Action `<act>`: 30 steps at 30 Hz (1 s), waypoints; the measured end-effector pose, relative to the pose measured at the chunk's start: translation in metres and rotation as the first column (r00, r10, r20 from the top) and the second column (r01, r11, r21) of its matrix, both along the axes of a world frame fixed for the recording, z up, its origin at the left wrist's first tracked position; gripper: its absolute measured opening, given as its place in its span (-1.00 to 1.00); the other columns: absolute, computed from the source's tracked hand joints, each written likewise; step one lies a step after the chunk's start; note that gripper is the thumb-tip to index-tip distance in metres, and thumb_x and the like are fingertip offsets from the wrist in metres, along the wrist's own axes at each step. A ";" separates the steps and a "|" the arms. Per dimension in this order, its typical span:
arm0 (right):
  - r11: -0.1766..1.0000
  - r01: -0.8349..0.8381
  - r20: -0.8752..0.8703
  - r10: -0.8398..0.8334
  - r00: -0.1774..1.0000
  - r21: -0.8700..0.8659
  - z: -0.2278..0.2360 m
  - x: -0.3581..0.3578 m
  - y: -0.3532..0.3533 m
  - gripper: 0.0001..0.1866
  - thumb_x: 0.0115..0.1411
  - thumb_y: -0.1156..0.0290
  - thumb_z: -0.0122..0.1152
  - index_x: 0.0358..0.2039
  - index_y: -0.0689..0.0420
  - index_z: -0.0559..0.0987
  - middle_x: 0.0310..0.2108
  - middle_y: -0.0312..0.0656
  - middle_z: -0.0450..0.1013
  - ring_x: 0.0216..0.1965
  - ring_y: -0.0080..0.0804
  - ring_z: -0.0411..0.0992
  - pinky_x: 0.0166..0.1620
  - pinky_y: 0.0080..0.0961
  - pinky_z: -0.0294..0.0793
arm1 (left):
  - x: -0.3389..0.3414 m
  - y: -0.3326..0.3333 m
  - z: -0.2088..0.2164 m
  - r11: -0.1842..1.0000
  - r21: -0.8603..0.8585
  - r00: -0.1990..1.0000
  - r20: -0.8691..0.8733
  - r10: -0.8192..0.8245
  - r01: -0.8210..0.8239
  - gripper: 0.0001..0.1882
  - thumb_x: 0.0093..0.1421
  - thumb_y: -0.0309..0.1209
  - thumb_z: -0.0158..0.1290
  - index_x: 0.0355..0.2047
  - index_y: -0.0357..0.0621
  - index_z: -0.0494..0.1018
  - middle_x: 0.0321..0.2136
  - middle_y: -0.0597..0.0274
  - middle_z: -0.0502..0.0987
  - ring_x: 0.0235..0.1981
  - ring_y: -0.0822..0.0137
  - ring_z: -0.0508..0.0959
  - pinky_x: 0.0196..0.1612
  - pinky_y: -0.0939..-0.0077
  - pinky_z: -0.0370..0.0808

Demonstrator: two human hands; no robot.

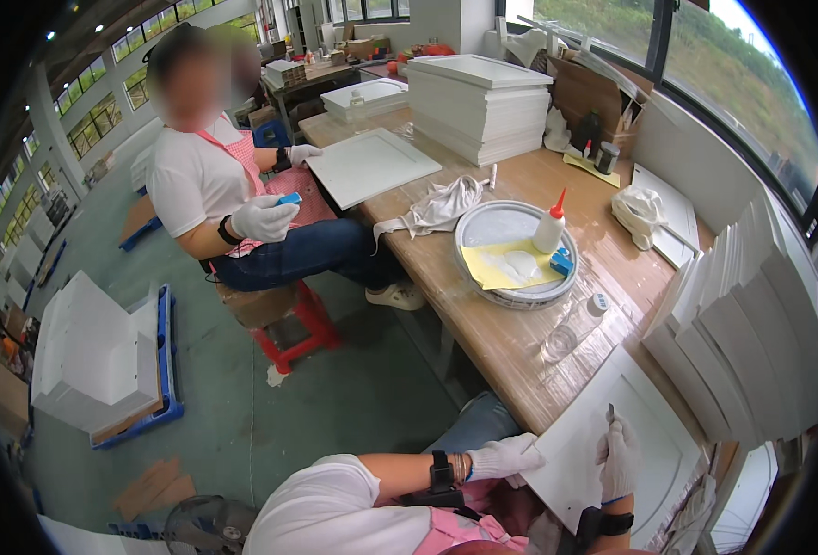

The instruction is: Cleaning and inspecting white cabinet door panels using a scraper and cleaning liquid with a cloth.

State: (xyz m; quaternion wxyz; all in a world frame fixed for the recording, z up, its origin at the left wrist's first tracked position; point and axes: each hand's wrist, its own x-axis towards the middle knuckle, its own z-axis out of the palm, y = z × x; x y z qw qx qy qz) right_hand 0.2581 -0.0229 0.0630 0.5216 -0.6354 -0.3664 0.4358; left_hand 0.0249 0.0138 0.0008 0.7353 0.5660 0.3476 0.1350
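Note:
A white rectangular panel [645,444] with a recessed border lies at the near edge of the table, over my lap. My gloved left hand [504,458] is closed on its left edge, the fingertips partly hidden. In my gloved right hand [619,458], above the panel's face, is a small flat metal tool [610,410], pinched with its dark tip pointing away from me. Beyond the panel a clear bottle [571,333] lies on its side.
A grey round lid [469,236] holds yellow paper with white paste, a red-tipped bottle [550,227] and a blue block [562,262]. Stacked white panels [751,314] lean on the right; another stack [478,111] stands behind. A seated co-worker [205,176] holds a blue block and touches another panel.

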 end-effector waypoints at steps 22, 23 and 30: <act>0.999 0.031 -0.052 -0.032 0.998 -0.015 -0.016 0.005 -0.003 -0.62 0.41 0.30 -0.08 0.07 0.32 0.46 -0.73 -0.41 0.23 -0.76 -0.68 0.11 -0.69 -0.65 0.08 | -0.001 0.003 -0.005 0.995 -0.061 0.996 0.048 -0.075 0.078 -0.49 0.32 -0.03 -0.02 0.06 -0.17 0.24 -0.36 0.16 0.51 -0.56 0.40 0.60 -0.48 0.52 0.62; 0.999 0.029 -0.053 -0.030 0.998 -0.015 -0.017 0.005 -0.003 -0.62 0.41 0.30 -0.08 0.07 0.32 0.46 -0.73 -0.41 0.23 -0.76 -0.68 0.11 -0.69 -0.65 0.08 | -0.001 0.003 -0.007 0.995 -0.061 0.996 0.046 -0.073 0.076 -0.49 0.32 -0.03 -0.02 0.06 -0.17 0.24 -0.36 0.16 0.51 -0.56 0.40 0.60 -0.48 0.52 0.62; 0.998 0.044 -0.101 -0.049 0.994 -0.048 -0.011 -0.004 -0.005 -0.62 0.39 0.32 -0.08 0.07 0.32 0.46 -0.75 -0.43 0.21 -0.79 -0.66 0.11 -0.72 -0.63 0.08 | -0.002 -0.001 -0.002 0.995 -0.078 0.995 0.079 -0.056 0.062 -0.48 0.32 -0.04 -0.01 0.08 -0.16 0.26 -0.33 0.19 0.50 -0.56 0.43 0.58 -0.48 0.53 0.60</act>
